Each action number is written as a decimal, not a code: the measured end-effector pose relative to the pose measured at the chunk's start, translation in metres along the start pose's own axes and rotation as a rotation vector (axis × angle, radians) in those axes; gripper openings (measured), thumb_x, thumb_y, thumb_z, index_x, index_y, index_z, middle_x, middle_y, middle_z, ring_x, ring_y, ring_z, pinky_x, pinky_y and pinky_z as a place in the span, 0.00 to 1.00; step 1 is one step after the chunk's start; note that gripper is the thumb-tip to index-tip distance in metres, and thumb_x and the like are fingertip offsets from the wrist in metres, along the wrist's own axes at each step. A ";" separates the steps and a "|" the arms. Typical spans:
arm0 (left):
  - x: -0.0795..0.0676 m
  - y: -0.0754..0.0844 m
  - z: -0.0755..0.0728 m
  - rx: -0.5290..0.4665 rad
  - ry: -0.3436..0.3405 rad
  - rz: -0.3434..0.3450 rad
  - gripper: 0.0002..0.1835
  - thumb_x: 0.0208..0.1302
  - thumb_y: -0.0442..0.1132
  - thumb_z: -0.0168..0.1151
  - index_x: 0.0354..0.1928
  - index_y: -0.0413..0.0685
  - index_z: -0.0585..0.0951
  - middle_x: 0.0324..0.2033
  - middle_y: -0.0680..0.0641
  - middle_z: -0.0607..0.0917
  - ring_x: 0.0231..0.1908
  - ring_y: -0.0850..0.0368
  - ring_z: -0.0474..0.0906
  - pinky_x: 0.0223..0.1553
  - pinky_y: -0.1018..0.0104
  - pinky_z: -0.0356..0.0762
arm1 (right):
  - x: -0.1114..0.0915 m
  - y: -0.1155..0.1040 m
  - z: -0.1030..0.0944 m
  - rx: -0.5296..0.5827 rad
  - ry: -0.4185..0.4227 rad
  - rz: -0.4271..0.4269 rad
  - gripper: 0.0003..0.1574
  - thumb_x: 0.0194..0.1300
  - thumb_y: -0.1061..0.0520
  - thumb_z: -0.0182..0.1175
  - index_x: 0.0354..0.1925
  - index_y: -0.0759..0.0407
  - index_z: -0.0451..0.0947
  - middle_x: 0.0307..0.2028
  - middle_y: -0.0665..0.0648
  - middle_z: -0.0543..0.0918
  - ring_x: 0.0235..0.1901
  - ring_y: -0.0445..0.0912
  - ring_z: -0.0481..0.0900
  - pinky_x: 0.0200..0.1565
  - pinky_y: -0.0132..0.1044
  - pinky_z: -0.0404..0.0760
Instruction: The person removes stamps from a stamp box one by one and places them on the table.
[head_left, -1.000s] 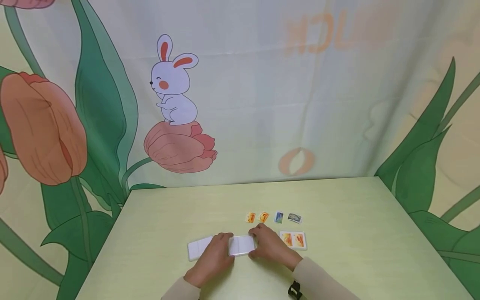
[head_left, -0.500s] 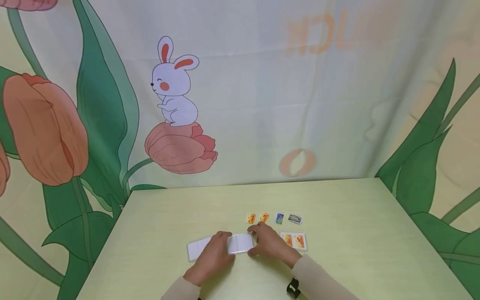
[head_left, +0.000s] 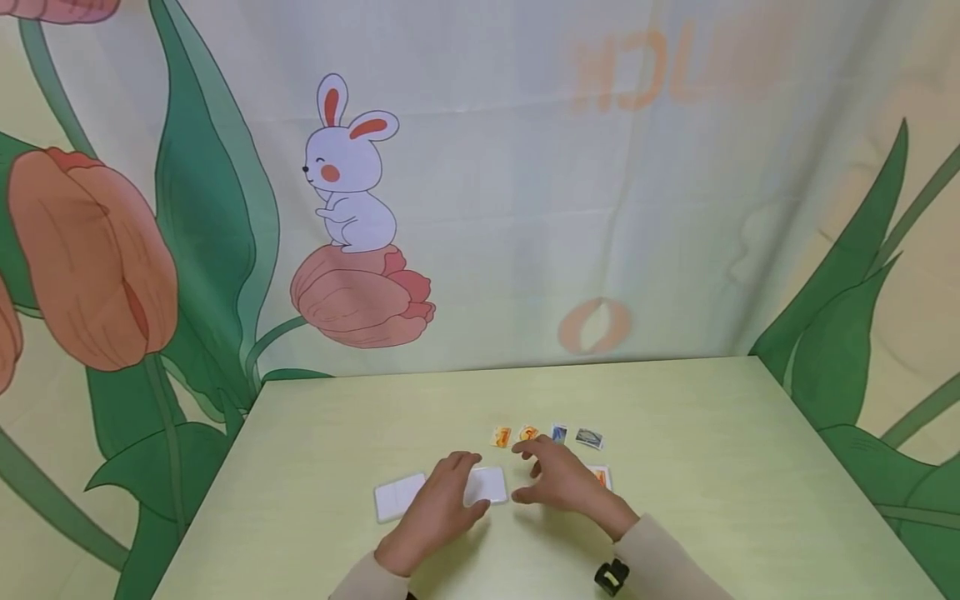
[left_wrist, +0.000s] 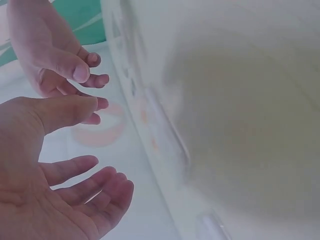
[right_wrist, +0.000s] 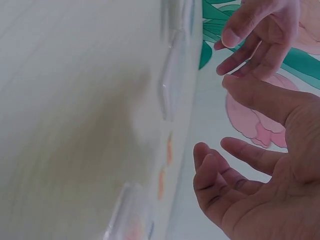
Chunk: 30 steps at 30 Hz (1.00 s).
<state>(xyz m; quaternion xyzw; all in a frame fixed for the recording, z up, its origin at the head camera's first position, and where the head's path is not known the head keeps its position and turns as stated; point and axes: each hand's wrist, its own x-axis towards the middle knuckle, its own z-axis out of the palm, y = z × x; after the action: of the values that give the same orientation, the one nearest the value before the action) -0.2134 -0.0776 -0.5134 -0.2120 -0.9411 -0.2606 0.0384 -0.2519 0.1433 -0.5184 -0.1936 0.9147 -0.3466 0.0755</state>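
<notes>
My left hand [head_left: 442, 508] hovers at the left side of a white, flat rectangular tray [head_left: 491, 485] and hides part of it. Its fingers are spread and hold nothing, as the left wrist view shows of the same hand [left_wrist: 65, 185]. To the tray's right is my right hand [head_left: 566, 479], thumb and fingers apart with nothing between them. Behind that hand lies a similar tray [head_left: 603, 475] with an orange picture, mostly covered. In the right wrist view the middle tray [right_wrist: 170, 82] looks clear-edged, apart from the right hand [right_wrist: 245, 175].
Another white tray [head_left: 390, 502] lies to the left. A row of small picture pieces sits farther back: two orange ones, [head_left: 501, 436] at the left, a blue one [head_left: 559, 432] and a grey one [head_left: 589, 437]. A printed curtain [head_left: 480, 208] hangs behind the table [head_left: 337, 417].
Both hands held the middle tray's ends earlier; now they have let go. The right hand has moved to the right, away from it, and the left hand's fingers have opened. The tray lies on the table.
</notes>
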 end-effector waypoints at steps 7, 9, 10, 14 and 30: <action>0.008 0.016 -0.003 -0.047 -0.028 -0.005 0.32 0.60 0.44 0.69 0.63 0.41 0.72 0.61 0.40 0.75 0.62 0.43 0.71 0.59 0.48 0.75 | -0.020 -0.004 -0.023 -0.038 0.048 -0.017 0.41 0.51 0.50 0.75 0.61 0.57 0.73 0.51 0.58 0.79 0.42 0.50 0.82 0.38 0.39 0.80; 0.011 0.020 -0.003 -0.057 -0.026 0.002 0.32 0.59 0.44 0.69 0.63 0.41 0.72 0.61 0.40 0.75 0.62 0.43 0.71 0.60 0.48 0.74 | -0.025 -0.004 -0.028 -0.043 0.065 -0.012 0.40 0.51 0.50 0.75 0.61 0.56 0.73 0.51 0.57 0.79 0.42 0.50 0.82 0.37 0.39 0.80; 0.012 0.022 -0.003 -0.068 -0.025 0.005 0.32 0.59 0.44 0.69 0.63 0.40 0.72 0.61 0.40 0.75 0.62 0.43 0.71 0.60 0.48 0.74 | -0.027 -0.004 -0.031 -0.047 0.072 -0.012 0.39 0.52 0.49 0.75 0.61 0.56 0.73 0.51 0.56 0.79 0.42 0.50 0.82 0.37 0.38 0.79; 0.016 0.030 -0.003 -0.090 -0.022 0.015 0.32 0.60 0.44 0.69 0.63 0.41 0.71 0.61 0.41 0.75 0.62 0.44 0.71 0.61 0.48 0.74 | -0.037 0.000 -0.038 -0.042 0.102 -0.009 0.39 0.52 0.50 0.75 0.60 0.57 0.74 0.50 0.54 0.79 0.41 0.49 0.81 0.37 0.35 0.78; 0.035 0.061 0.015 -0.131 -0.072 0.045 0.34 0.59 0.47 0.69 0.66 0.46 0.70 0.63 0.44 0.74 0.65 0.48 0.71 0.63 0.50 0.73 | -0.070 0.031 -0.059 -0.092 0.210 0.048 0.37 0.50 0.52 0.76 0.59 0.55 0.76 0.51 0.54 0.80 0.45 0.51 0.81 0.38 0.37 0.78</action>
<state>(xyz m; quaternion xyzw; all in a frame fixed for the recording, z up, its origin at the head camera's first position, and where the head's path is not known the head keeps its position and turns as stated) -0.2191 -0.0095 -0.4912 -0.2444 -0.9178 -0.3130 -0.0036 -0.2136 0.2286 -0.4948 -0.1374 0.9370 -0.3205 -0.0216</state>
